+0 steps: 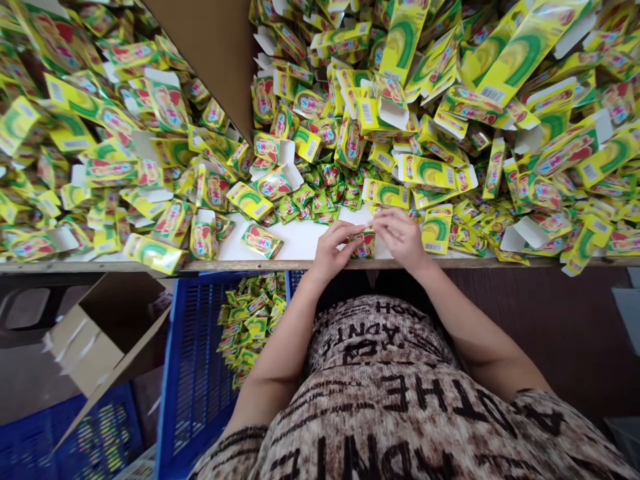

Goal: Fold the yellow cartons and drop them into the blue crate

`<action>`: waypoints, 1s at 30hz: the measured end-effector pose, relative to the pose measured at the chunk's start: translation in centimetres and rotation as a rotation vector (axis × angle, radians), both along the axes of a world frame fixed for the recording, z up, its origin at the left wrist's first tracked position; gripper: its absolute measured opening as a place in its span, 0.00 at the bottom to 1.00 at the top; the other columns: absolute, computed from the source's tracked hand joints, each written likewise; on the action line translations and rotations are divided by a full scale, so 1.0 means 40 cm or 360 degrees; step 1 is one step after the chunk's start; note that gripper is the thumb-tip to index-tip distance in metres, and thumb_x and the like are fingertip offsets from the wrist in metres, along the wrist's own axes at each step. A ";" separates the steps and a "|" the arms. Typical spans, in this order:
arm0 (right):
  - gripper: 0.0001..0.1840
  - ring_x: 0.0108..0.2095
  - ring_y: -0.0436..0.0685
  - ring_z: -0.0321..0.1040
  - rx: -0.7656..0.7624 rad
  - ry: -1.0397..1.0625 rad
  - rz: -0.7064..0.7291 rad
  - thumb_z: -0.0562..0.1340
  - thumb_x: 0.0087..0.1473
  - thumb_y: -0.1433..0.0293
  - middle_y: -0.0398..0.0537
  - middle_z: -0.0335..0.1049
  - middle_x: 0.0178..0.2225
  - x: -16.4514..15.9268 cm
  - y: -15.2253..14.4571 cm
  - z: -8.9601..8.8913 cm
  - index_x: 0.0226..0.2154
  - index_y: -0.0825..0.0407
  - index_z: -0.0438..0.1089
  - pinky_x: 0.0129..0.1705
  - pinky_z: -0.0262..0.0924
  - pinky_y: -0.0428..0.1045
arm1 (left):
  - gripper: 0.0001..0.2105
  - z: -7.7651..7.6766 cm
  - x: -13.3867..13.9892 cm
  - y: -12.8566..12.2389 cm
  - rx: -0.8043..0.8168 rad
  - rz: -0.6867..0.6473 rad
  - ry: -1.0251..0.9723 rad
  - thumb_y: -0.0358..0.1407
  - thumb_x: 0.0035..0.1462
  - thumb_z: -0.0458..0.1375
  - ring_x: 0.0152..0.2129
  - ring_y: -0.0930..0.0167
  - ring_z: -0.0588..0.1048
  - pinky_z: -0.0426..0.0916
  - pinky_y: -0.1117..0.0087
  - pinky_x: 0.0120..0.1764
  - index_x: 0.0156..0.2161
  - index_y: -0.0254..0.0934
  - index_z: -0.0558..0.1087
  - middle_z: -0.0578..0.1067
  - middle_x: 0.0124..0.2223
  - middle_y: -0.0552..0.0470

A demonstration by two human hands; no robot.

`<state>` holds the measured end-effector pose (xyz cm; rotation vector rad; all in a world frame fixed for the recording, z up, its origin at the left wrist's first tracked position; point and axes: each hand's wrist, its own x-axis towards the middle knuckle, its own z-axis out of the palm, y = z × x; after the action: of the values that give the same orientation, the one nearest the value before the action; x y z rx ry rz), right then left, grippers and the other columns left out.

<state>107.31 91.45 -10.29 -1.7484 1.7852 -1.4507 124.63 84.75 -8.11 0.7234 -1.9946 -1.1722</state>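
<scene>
My left hand (333, 249) is closed around the left side of a small green and yellow candy box (363, 245) at the table's front edge. At the upper right corner of that box, the fingers of my right hand (401, 239) are pinched together; a small pale bit shows at the fingertips, too small to make out. Just beyond both hands lies a pile of small green wrapped sweets (325, 193). To the left, a closed candy box (261, 241) rests on the white tabletop (231, 248). A yellow box (437, 229) stands right of my right hand.
Heaps of candy boxes (165, 160) cover the table on both sides, split by a brown cardboard panel (210, 53). Yellow packets (467, 230) lie at right. Below the edge, a blue crate (193, 353) holds packed boxes (253, 317); an open carton (95, 333) is farther left.
</scene>
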 end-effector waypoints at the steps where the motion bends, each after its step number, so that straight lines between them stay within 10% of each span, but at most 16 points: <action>1: 0.15 0.54 0.63 0.66 0.0098 0.0107 -0.0066 0.56 0.63 0.67 0.56 0.70 0.50 -0.015 -0.023 0.004 0.49 0.49 0.74 0.58 0.62 0.61 | 0.11 0.003 -0.002 -0.002 0.0005 0.0067 0.0044 0.41 0.53 0.67 0.37 0.69 0.75 0.72 0.69 0.39 0.42 0.41 0.81 0.77 0.38 0.48; 6: 0.32 0.62 0.77 0.55 0.0621 0.0592 -0.0267 0.57 0.56 0.77 0.68 0.61 0.61 -0.069 -0.093 0.022 0.63 0.60 0.61 0.61 0.49 0.74 | 0.11 0.061 0.203 -0.010 0.0281 0.0751 0.0428 0.42 0.51 0.68 0.35 0.71 0.77 0.72 0.70 0.41 0.41 0.43 0.80 0.79 0.40 0.52; 10: 0.23 0.55 0.72 0.64 0.0403 0.0400 -0.0285 0.53 0.61 0.73 0.64 0.71 0.52 -0.055 -0.062 0.029 0.57 0.58 0.68 0.60 0.54 0.71 | 0.15 0.122 0.554 0.023 0.0730 0.0881 -0.0538 0.42 0.41 0.73 0.31 0.67 0.77 0.73 0.68 0.35 0.36 0.39 0.81 0.81 0.35 0.51; 13: 0.20 0.52 0.65 0.69 0.0202 -0.0179 -0.0200 0.56 0.62 0.66 0.59 0.73 0.51 0.018 -0.038 0.024 0.54 0.54 0.69 0.56 0.64 0.62 | 0.16 0.138 0.652 0.061 0.0561 0.1265 -0.0834 0.44 0.39 0.73 0.31 0.63 0.78 0.75 0.61 0.38 0.33 0.39 0.81 0.81 0.32 0.51; 18: 0.22 0.41 0.56 0.74 0.0328 -0.0945 0.0478 0.64 0.56 0.60 0.51 0.76 0.42 0.178 -0.038 0.023 0.50 0.53 0.69 0.43 0.71 0.51 | 0.23 0.087 0.348 0.042 0.0636 0.0770 0.0059 0.44 0.45 0.71 0.39 0.64 0.80 0.76 0.61 0.44 0.46 0.38 0.77 0.81 0.42 0.48; 22: 0.15 0.48 0.61 0.69 0.0348 -0.0260 0.0270 0.61 0.61 0.65 0.55 0.74 0.47 0.137 -0.069 0.035 0.48 0.52 0.73 0.51 0.67 0.56 | 0.20 0.028 0.090 -0.025 0.0807 0.0487 0.0474 0.43 0.45 0.72 0.37 0.69 0.80 0.75 0.68 0.43 0.42 0.37 0.74 0.81 0.42 0.50; 25: 0.23 0.56 0.71 0.60 0.0496 0.0496 -0.0030 0.65 0.58 0.66 0.61 0.67 0.56 0.035 -0.092 0.023 0.55 0.53 0.69 0.55 0.60 0.64 | 0.22 0.002 0.032 -0.056 0.0815 0.0483 0.0608 0.43 0.45 0.72 0.40 0.69 0.80 0.73 0.67 0.47 0.43 0.38 0.73 0.81 0.43 0.50; 30: 0.21 0.49 0.69 0.64 0.0746 0.0974 0.0091 0.54 0.61 0.76 0.67 0.70 0.47 -0.046 -0.091 0.003 0.55 0.63 0.68 0.51 0.61 0.60 | 0.23 -0.001 0.053 -0.060 0.0911 0.0446 0.0591 0.43 0.44 0.73 0.40 0.69 0.79 0.73 0.67 0.47 0.45 0.38 0.74 0.81 0.44 0.49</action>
<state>105.46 87.83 -10.16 -2.0670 2.0949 -0.4139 126.74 82.36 -8.14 0.9443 -1.2109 -1.5828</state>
